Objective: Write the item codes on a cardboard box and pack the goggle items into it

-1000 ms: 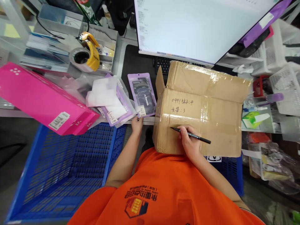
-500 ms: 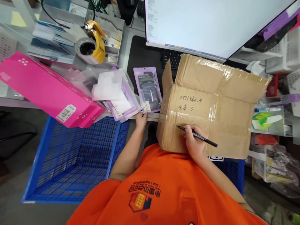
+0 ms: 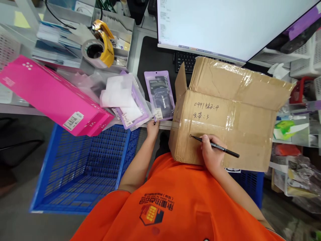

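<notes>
My right hand (image 3: 212, 152) is closed around a black marker pen (image 3: 225, 150), its tip on the side of an open cardboard box (image 3: 247, 134). Two handwritten lines stand higher on that side, and a small round mark shows at the tip. At the table's front edge, my left hand (image 3: 152, 130) pinches the lower edge of a purple packet (image 3: 159, 95) with a dark item inside; its fingertips are partly hidden. Left of it lie more purple packets (image 3: 140, 112) under white wrapping (image 3: 117, 92).
Pink boxes (image 3: 55, 97) jut over the table edge at left, above a blue crate (image 3: 42, 177). A yellow tape dispenser (image 3: 107, 50) stands behind them. Beyond the cardboard box are a keyboard (image 3: 184, 62) and monitor (image 3: 213, 26). White baskets (image 3: 304, 63) line the right side.
A small round pen mark has appeared below the written lines on the box. My right hand and the pen have shifted slightly; my left hand stays at the packet.
</notes>
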The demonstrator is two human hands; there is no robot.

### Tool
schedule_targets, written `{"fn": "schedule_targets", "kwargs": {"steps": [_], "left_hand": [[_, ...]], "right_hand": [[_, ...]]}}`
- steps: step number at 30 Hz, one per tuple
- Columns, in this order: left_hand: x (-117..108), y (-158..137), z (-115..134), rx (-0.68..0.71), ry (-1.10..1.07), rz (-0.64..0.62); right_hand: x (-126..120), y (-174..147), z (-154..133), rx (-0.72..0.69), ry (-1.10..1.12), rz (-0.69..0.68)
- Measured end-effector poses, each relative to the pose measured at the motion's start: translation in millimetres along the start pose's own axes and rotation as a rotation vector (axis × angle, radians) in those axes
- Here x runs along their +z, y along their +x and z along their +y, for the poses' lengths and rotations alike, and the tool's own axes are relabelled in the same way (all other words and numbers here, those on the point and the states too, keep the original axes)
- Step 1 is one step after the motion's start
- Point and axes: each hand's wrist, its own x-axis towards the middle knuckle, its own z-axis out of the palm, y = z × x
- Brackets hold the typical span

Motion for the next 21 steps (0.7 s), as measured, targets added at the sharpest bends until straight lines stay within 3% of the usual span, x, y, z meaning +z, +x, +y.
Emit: {"fn": "schedule_targets", "kwargs": {"steps": [5, 11, 21], "left_hand": [[-1.2, -0.9, 2.5, -0.005, -0.014, 0.004], [0.4, 1.0, -2.7, -0.030, -0.069, 0.001], [1.6, 6.2, -5.6, -0.090, -0.190, -0.034]], "right_hand": [[-9.4, -2.9, 7.2, 0.058, -0.007, 0.067], [-12.1, -4.7, 13.4, 0.058, -0.008, 0.007], [-10.2, -6.1, 9.2, 0.028, 0.007, 0.018]]}}
